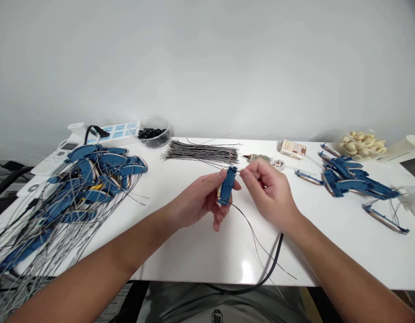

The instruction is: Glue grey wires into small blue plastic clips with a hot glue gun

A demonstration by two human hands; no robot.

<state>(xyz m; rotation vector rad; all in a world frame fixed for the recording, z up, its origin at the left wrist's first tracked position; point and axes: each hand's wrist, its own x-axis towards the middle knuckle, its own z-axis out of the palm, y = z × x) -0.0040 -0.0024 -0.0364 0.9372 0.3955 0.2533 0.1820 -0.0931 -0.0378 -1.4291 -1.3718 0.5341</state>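
Observation:
My left hand [210, 195] grips a blue plastic part [227, 185] with a pale edge, holding it upright above the middle of the table. Thin dark wires [251, 229] trail from the part's lower end toward the table's front edge. Close beside its top end, my right hand [266, 186] pinches a thin dark wire [238, 171] between thumb and forefinger. Just behind both hands lies a bundle of similar dark wires [202, 152]. To its right rests a small bottle with a dark pointed tip [257, 158].
Blue parts with long wires [102, 175] are heaped at the left; more blue parts [351, 177] lie at the right. A clear bowl of black pieces [154, 133], a power strip [118, 131], a small box [292, 149] and a bag of pale finger cots [362, 144] stand along the back.

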